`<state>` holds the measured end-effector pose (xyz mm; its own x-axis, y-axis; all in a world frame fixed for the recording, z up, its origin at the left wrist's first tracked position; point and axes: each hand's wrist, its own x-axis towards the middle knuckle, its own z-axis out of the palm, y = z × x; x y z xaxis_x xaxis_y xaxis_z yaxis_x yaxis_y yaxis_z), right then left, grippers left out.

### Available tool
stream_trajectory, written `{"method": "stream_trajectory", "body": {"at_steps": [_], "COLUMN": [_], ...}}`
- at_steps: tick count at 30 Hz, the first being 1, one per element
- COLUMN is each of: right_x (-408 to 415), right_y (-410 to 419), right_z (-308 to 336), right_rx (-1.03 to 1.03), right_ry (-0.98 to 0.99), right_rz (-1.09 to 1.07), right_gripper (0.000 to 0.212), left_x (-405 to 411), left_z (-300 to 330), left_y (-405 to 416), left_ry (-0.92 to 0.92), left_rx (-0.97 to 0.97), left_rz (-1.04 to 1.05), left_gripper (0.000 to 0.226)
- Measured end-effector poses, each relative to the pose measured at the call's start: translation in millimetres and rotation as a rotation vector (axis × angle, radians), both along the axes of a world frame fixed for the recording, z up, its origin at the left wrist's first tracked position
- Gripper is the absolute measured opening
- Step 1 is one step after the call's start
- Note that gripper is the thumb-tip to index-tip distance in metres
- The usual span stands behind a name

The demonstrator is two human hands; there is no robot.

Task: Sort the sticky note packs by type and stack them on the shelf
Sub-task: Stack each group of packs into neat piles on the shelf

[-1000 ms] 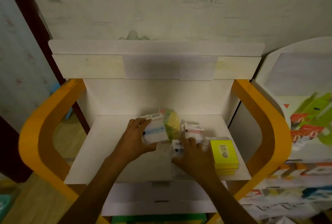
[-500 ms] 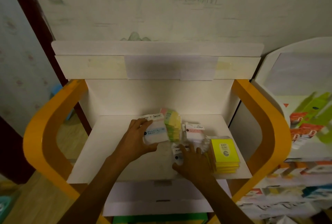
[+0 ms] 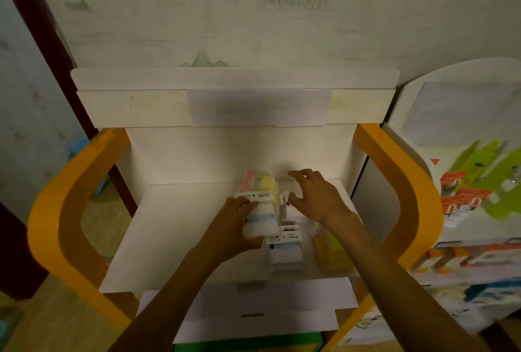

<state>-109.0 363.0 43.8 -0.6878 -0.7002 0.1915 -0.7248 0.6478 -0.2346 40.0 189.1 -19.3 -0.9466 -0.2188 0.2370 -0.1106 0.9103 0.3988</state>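
Left hand (image 3: 228,227) grips blue-banded pack (image 3: 259,220) — long axis toward shelf (image 3: 174,227) back.

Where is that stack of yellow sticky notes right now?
In the head view the yellow stack lies on the white shelf near its front right corner, partly under the right forearm, just right of the white packs.

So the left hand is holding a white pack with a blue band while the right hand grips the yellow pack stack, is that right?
Not quite. In the head view the left hand does hold the white pack with a blue band, but the right hand grips nothing: it hovers open farther back, and the yellow pack stack lies untouched under the forearm.
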Motion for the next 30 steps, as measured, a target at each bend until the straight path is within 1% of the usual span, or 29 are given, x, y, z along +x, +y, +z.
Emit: {"method": "stream_trajectory", "body": {"at_steps": [5, 10, 14, 18, 23, 27, 30], "right_x": [-18, -24, -28, -33, -39, -46, -52], "right_y": [9, 16, 22, 29, 38, 46, 52], "right_z": [1, -8, -14, -19, -27, -34, -39], "right_rx": [0.074, 0.082, 0.077, 0.071, 0.039, -0.009, -0.020], "right_ry": [-0.007, -0.038, -0.056, -0.081, -0.154, -0.223, -0.243], "right_rz": [-0.005, -0.015, -0.029, -0.050, -0.089, -0.122, -0.142], "right_gripper": [0.056, 0.056, 0.057, 0.057, 0.056, 0.056, 0.055], "left_x": [-16, -25, -24, -29, -50, -78, -104], "left_z": [-26, -49, -58, -47, -17, 5, 14], "left_y": [27, 47, 46, 40, 33, 31, 34], "left_ry": [-0.067, -0.153, -0.232, -0.213, -0.117, -0.156, -0.178], "left_rx": [-0.016, -0.041, -0.056, -0.015, 0.005, -0.119, -0.156], "left_rz": [-0.097, -0.153, -0.180, -0.159, -0.150, -0.147, -0.168], "left_gripper": [0.088, 0.085, 0.086, 0.086, 0.071, 0.076, 0.072]}}
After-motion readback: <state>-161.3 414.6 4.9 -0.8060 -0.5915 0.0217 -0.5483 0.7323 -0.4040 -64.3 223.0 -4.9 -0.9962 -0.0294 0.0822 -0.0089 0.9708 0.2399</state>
